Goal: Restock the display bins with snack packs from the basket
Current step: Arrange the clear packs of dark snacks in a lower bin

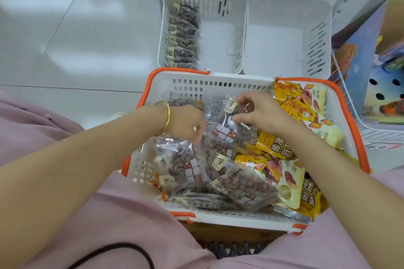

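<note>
Pinching packs (220, 135): left hand (185, 123), right hand (261, 112)

Glossy white tiled floor (65, 28) spreading left
A blue printed cardboard box (371, 67) with round black holes is standing at the right.

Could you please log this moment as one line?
stage: picking in basket | left hand: grips clear pack | right hand: pinches second clear pack | left bin: one row of packs
</note>
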